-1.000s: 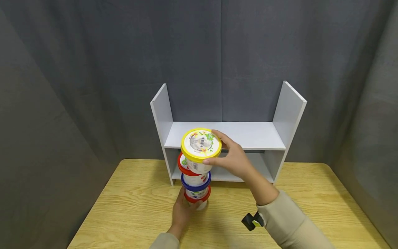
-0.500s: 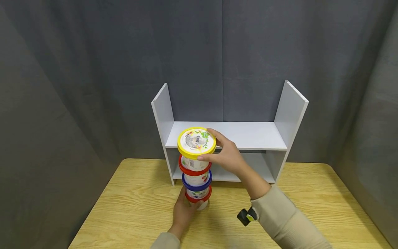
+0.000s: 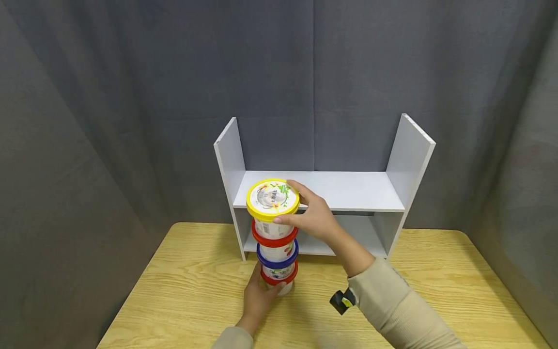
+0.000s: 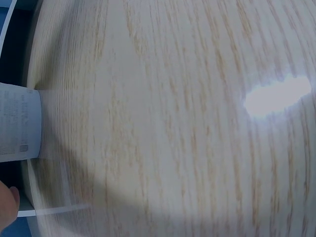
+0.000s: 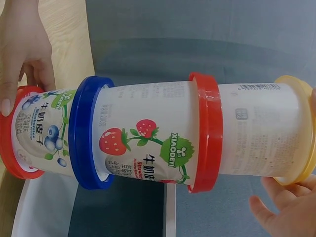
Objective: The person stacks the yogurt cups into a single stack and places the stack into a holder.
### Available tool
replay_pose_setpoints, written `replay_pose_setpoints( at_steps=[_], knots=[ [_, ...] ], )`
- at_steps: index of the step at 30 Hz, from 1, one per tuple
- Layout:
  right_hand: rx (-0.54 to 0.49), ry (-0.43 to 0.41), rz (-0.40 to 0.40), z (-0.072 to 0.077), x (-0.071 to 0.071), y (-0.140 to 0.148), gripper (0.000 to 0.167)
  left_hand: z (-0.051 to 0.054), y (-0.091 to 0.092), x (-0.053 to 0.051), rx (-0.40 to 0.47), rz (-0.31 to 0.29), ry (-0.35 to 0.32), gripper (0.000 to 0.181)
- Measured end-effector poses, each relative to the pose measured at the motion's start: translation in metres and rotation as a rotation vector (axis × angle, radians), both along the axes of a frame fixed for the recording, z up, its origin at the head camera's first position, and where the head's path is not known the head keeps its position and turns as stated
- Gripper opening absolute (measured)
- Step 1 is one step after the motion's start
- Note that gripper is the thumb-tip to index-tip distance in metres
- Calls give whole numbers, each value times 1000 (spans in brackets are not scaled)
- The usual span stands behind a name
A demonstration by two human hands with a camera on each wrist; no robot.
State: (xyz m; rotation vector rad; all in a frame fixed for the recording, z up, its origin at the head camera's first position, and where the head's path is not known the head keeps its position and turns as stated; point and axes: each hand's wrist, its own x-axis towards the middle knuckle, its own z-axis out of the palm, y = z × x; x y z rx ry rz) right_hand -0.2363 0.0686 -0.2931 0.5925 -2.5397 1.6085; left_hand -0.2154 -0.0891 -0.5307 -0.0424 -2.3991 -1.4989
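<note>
At the near edge, a beige left sleeve [image 3: 234, 338] and, to its right, a beige right sleeve [image 3: 403, 310] reach in over the table [image 3: 183, 291], whose top is pale wood grain. A small black device [image 3: 343, 300] with a yellow-green patch sits by the right cuff, on its left side.

Past the left cuff, the left hand [image 3: 257, 298] has its grip round the bottom tub [image 3: 286, 290], thumb on the near side and fingers on the left; this tub has a red lid. A column of four tubs stands here, left of centre, just on the near side of the shelf. On the bottom tub's lid rests the blueberry tub [image 5: 52, 131] with a blue lid, and on that the strawberry tub [image 5: 143, 136] with a red lid. The yellow-lidded tub [image 3: 273, 199] is uppermost, its base meeting the red lid beneath. The right hand [image 3: 314, 215] comes from the right, its grip pinching the yellow rim, thumb on the near side and fingers on the far side.

Farther off stands the white shelf [image 3: 344, 190], with two boards between upright sides; the column hides part of its left half. Dark grey curtains [image 3: 279, 72] hang at the far side.
</note>
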Motion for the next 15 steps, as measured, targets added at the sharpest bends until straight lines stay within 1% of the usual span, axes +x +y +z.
replay_pose_setpoints(
  at_steps=[5,8,15],
  knots=[
    [-6,1,-10,-1,0,0,83,0,2,1,-5,14,53,84],
    [-16,2,-12,-2,-1,1,82,0,3,2,-6,17,68,85],
    [-47,1,-10,-5,-3,2,81,-1,4,1,-12,5,42,86]
  ],
)
